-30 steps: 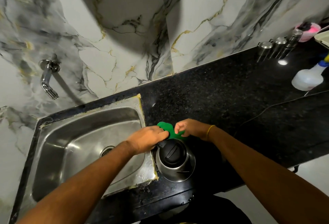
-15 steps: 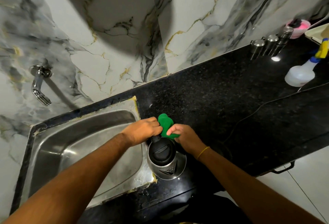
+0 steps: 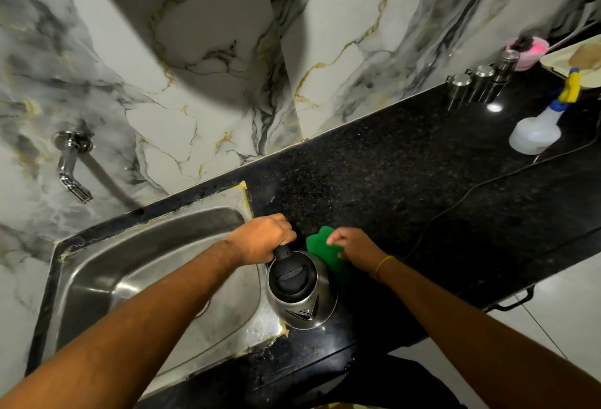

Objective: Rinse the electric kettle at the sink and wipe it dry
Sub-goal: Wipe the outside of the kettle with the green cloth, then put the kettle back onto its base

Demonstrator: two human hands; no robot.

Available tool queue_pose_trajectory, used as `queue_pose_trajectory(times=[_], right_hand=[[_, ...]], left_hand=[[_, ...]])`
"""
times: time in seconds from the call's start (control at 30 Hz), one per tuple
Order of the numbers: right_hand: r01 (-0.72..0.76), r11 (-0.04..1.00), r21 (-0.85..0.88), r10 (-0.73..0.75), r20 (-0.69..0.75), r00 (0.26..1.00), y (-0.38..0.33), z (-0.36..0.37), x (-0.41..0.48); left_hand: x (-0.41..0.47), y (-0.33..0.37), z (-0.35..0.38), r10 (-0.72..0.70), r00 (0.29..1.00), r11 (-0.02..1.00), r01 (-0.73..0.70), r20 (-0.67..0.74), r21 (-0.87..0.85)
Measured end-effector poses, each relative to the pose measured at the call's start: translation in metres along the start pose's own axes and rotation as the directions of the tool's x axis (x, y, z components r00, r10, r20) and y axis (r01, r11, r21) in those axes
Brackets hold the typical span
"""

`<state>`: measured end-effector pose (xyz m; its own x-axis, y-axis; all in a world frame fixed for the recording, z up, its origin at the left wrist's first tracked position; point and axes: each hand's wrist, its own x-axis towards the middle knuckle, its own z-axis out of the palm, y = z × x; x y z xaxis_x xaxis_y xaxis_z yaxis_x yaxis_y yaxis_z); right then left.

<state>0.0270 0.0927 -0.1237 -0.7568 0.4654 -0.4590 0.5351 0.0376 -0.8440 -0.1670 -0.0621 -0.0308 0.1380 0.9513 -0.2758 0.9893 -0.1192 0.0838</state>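
**Kettle wiped down beside the sink**

We stood at a black stone counter with the steel kettle upright on it, just beside the right rim of the steel sink. Our left hand was clenched around the kettle's black handle at its far side, and the black lid was shut. Our right hand, a yellow band on its wrist, grasped a green cloth and pressed it against the kettle's right flank. The spout pointed toward us.

A chrome tap stuck out of the marbled wall above the sink's far left corner. A thin dark cord ran across the counter. Well apart from the kettle, at the far right end, stood three small steel canisters, a pink tub and a white spray bottle with a blue and yellow trigger.
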Motion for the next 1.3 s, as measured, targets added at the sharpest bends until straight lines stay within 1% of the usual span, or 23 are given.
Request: queue_pose_trajectory(times=[0.07,0.13,0.2,0.27,0.3,0.33,0.37,0.4,0.43,0.47,0.5,0.6,0.63,0.7,0.77,0.83,0.9,0.97,1.0,1.07,1.1,1.23,1.3], right_hand=[[0.018,0.999,0.034,-0.019,0.026,0.999,-0.025,-0.011,0.010],[0.025,0.993,0.118,-0.037,0.097,0.995,-0.045,-0.021,0.018],[0.008,0.979,0.203,-0.041,0.157,0.987,-0.059,-0.030,0.025],[-0.039,0.974,0.223,0.001,0.168,0.986,-0.063,-0.035,0.032],[-0.061,0.982,0.180,0.034,0.149,0.988,-0.061,-0.037,0.035],[-0.071,0.994,0.077,0.062,0.109,0.992,-0.057,-0.039,0.038],[-0.084,0.994,-0.076,0.089,0.057,0.994,-0.053,-0.041,0.039],[-0.106,0.960,-0.258,0.111,0.004,0.994,-0.048,-0.043,0.037],[-0.128,0.889,-0.439,0.117,-0.053,0.992,-0.045,-0.044,0.034],[-0.143,0.817,-0.559,0.094,-0.115,0.989,-0.043,-0.044,0.029],[-0.140,0.787,-0.600,0.047,-0.169,0.985,-0.043,-0.042,0.024],[-0.007,0.866,-0.500,-0.130,-0.239,0.962,-0.045,-0.023,-0.001],[0.051,0.903,-0.427,-0.172,-0.250,0.953,-0.040,-0.012,-0.015],[0.145,0.967,-0.209,-0.204,-0.298,0.932,-0.022,0.013,-0.049],[0.152,0.988,-0.019,-0.150,-0.325,0.934,0.000,0.039,-0.081],[0.086,0.993,0.084,-0.056,-0.307,0.950,0.021,0.066,-0.106],[0.062,0.986,0.153,-0.020,-0.265,0.964,0.036,0.090,-0.124],[0.075,0.981,0.180,-0.033,-0.227,0.973,0.044,0.105,-0.132],[0.080,0.984,0.157,-0.044,-0.222,0.974,0.046,0.110,-0.132],[0.075,0.992,0.104,-0.047,-0.248,0.968,0.044,0.117,-0.129],[0.073,0.991,0.112,-0.041,-0.269,0.962,0.042,0.119,-0.126],[0.115,0.983,0.140,-0.064,-0.328,0.943,0.043,0.123,-0.123],[0.158,0.977,0.144,-0.104,-0.326,0.940,0.046,0.121,-0.123]], left_hand=[[0.002,0.000,-0.003,-0.016,0.999,1.000,0.017,0.038,-0.017],[0.002,0.000,-0.004,-0.040,0.998,0.999,0.042,0.046,-0.035],[0.000,0.002,-0.003,-0.073,0.997,0.996,0.075,0.040,-0.054],[-0.002,0.003,-0.001,-0.109,0.993,0.990,0.112,0.035,-0.085],[-0.003,0.003,0.001,-0.130,0.991,0.987,0.132,0.030,-0.095],[-0.004,0.004,0.002,-0.151,0.988,0.983,0.152,0.023,-0.100],[-0.005,0.004,0.003,-0.170,0.985,0.980,0.171,0.020,-0.103],[-0.006,0.003,0.004,-0.184,0.983,0.977,0.185,0.018,-0.104],[-0.006,0.003,0.005,-0.196,0.980,0.975,0.197,0.015,-0.107],[-0.006,0.003,0.006,-0.203,0.979,0.973,0.203,0.012,-0.113],[-0.006,0.003,0.005,-0.210,0.978,0.970,0.210,0.008,-0.125],[-0.009,0.002,0.005,-0.248,0.969,0.951,0.240,-0.016,-0.195],[-0.011,0.002,0.005,-0.263,0.965,0.944,0.254,-0.016,-0.208],[-0.016,0.003,0.006,-0.300,0.954,0.932,0.295,0.010,-0.210],[-0.021,0.005,0.009,-0.340,0.938,0.910,0.346,0.069,-0.227],[-0.028,0.008,0.013,-0.386,0.909,0.865,0.415,0.156,-0.282],[-0.037,0.010,0.013,-0.392,0.885,0.789,0.463,0.250,-0.403],[-0.043,0.012,0.008,-0.365,0.872,0.674,0.490,0.327,-0.553],[-0.046,0.013,0.006,-0.349,0.870,0.621,0.493,0.348,-0.610],[-0.053,0.016,0.005,-0.326,0.870,0.572,0.494,0.371,-0.655],[-0.056,0.019,0.007,-0.321,0.872,0.559,0.490,0.370,-0.669],[-0.072,0.034,0.028,-0.339,0.901,0.434,0.404,0.269,-0.806],[-0.076,0.049,0.037,-0.403,0.900,0.431,0.349,0.168,-0.832]])
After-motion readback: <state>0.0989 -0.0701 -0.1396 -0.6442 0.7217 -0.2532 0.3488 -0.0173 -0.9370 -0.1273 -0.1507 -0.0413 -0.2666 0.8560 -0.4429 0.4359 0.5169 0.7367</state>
